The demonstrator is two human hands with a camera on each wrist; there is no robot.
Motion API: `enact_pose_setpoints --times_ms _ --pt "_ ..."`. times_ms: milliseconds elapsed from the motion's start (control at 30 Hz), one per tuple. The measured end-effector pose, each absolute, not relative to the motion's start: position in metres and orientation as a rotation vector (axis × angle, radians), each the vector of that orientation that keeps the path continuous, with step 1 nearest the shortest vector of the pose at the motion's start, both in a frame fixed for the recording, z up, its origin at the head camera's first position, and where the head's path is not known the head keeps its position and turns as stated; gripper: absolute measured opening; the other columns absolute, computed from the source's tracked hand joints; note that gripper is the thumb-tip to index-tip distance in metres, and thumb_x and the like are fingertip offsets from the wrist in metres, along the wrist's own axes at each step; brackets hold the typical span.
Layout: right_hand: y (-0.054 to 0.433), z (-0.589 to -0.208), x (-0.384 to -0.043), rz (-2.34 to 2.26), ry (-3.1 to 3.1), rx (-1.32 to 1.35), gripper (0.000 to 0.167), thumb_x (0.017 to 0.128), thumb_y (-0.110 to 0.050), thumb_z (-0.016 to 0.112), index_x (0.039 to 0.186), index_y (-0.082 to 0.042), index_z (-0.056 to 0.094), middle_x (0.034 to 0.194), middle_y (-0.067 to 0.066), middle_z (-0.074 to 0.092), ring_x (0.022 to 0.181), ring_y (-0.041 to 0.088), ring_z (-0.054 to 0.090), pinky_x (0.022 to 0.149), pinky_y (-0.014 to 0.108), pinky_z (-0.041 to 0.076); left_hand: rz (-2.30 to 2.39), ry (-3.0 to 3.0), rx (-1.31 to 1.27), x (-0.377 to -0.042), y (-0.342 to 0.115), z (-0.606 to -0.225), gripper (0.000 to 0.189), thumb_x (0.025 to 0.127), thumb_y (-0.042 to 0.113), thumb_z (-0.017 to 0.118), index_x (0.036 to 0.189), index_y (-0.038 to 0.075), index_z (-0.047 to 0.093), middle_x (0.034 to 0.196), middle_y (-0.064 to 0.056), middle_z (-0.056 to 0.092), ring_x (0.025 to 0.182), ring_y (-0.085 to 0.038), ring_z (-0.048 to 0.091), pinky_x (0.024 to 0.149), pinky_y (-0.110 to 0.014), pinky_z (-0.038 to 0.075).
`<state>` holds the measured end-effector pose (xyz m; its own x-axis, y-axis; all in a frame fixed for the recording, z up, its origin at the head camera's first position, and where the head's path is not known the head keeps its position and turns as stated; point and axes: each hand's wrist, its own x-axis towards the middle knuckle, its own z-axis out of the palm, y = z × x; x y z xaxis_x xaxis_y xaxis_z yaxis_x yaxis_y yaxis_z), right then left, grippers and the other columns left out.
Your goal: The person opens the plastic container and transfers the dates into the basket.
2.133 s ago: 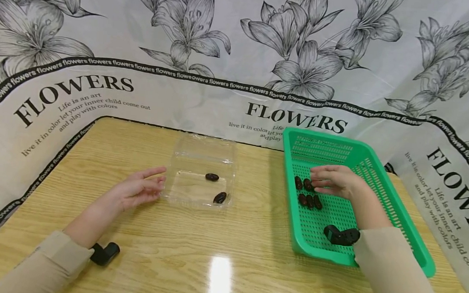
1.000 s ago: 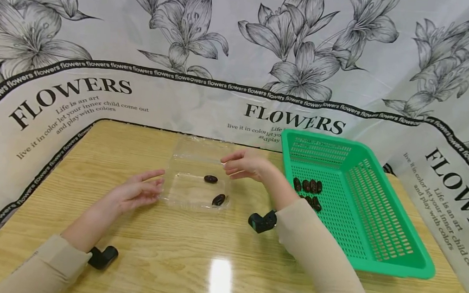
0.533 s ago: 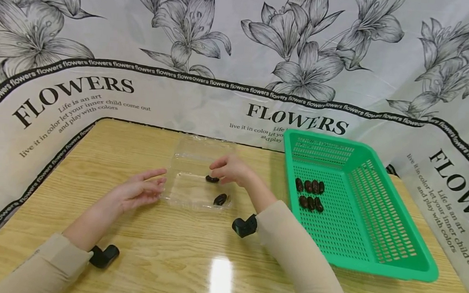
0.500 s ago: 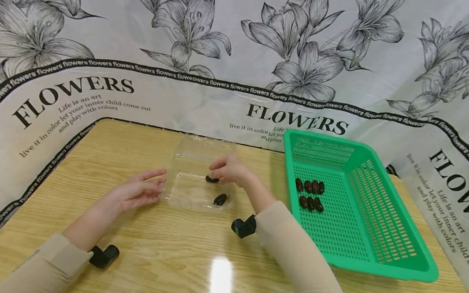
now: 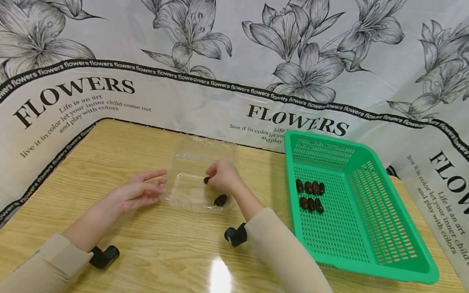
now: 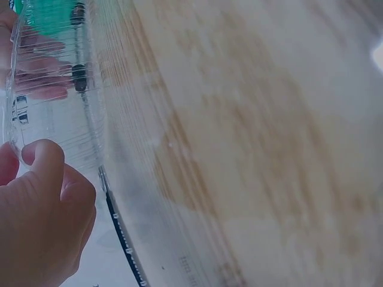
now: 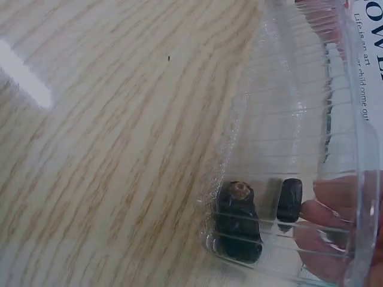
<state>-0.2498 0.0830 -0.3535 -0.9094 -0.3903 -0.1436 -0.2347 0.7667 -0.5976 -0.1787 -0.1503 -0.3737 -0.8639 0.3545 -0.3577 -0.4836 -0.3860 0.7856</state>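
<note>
A clear plastic clamshell box [image 5: 190,189] lies with its lid raised at the table's middle. My right hand [image 5: 224,179] reaches into it and pinches a dark date [image 5: 206,180], partly hidden by the fingers. In the right wrist view that date [image 7: 289,202] meets the fingertips [image 7: 311,214] behind the ribbed wall. A second date [image 5: 221,200] lies in the box's near right corner. My left hand [image 5: 140,190] rests at the box's left side, fingers loosely extended; the left wrist view shows it [image 6: 45,209] close against the rim.
A green perforated basket [image 5: 374,270] stands on the right of the wooden table [image 5: 157,261]. Inside, several dates [image 5: 311,204] lie in two short rows near its left wall. Flower-printed cloth [image 5: 204,106] rises behind the table.
My right hand has moved from the green basket leftward to the clear box and down onto the farther date. The left hand has stayed beside the box.
</note>
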Motion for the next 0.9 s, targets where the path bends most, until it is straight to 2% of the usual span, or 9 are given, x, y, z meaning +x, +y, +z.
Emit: enact_pose_setpoints --times_ms 267,433,500,567,733,900 --pt "0.08 -0.356 -0.249 -0.689 2.794 -0.643 0.029 0.078 0.007 0.063 0.105 -0.002 0.07 0.103 0.01 0.068 0.101 0.024 0.061 0.084 0.033 0.048 2.264 1.321 -0.178 -0.179 -0.152 -0.375 0.073 0.089 -0.014 0.045 0.149 0.0 0.004 0.117 -0.011 0.031 0.081 -0.009 0.049 0.068 -0.021 0.042" --pt "0.077 -0.36 -0.249 -0.504 2.82 -0.826 0.022 0.075 0.006 0.064 0.094 -0.003 0.073 0.087 0.007 0.068 0.084 0.021 0.061 0.076 0.029 0.048 2.266 1.306 -0.172 -0.179 -0.152 -0.376 0.074 0.089 -0.014 0.046 0.149 0.0 0.004 0.119 -0.011 0.031 0.083 -0.009 0.049 0.069 -0.022 0.043" --pt "0.076 -0.363 -0.249 -0.499 2.806 -0.835 0.02 0.075 0.004 0.066 0.093 -0.002 0.073 0.084 0.008 0.068 0.081 0.022 0.06 0.074 0.029 0.048 2.257 1.319 -0.171 -0.179 -0.152 -0.376 0.073 0.09 -0.014 0.044 0.149 0.001 0.004 0.12 -0.011 0.031 0.083 -0.009 0.049 0.069 -0.022 0.043" --pt "0.074 -0.364 -0.248 -0.485 2.82 -0.827 0.022 0.076 0.001 0.068 0.096 -0.002 0.073 0.089 0.009 0.069 0.086 0.022 0.063 0.078 0.031 0.05 2.251 1.33 -0.172 -0.179 -0.151 -0.376 0.072 0.09 -0.014 0.044 0.149 0.001 0.004 0.119 -0.01 0.032 0.082 -0.008 0.049 0.068 -0.021 0.043" --pt "0.071 -0.365 -0.247 -0.45 2.844 -0.808 0.017 0.075 -0.003 0.07 0.091 -0.002 0.075 0.089 0.007 0.07 0.085 0.021 0.064 0.079 0.031 0.049 2.243 1.345 -0.177 -0.179 -0.151 -0.375 0.074 0.089 -0.013 0.046 0.149 0.001 0.005 0.12 -0.01 0.032 0.081 -0.008 0.049 0.068 -0.022 0.043" --pt "0.07 -0.364 -0.248 -0.506 2.82 -0.773 0.016 0.076 -0.004 0.071 0.091 -0.002 0.074 0.087 0.007 0.07 0.077 0.018 0.062 0.073 0.028 0.05 2.241 1.344 -0.186 -0.18 -0.151 -0.375 0.071 0.09 -0.014 0.042 0.149 0.002 0.006 0.121 -0.01 0.031 0.08 -0.008 0.049 0.067 -0.021 0.043"
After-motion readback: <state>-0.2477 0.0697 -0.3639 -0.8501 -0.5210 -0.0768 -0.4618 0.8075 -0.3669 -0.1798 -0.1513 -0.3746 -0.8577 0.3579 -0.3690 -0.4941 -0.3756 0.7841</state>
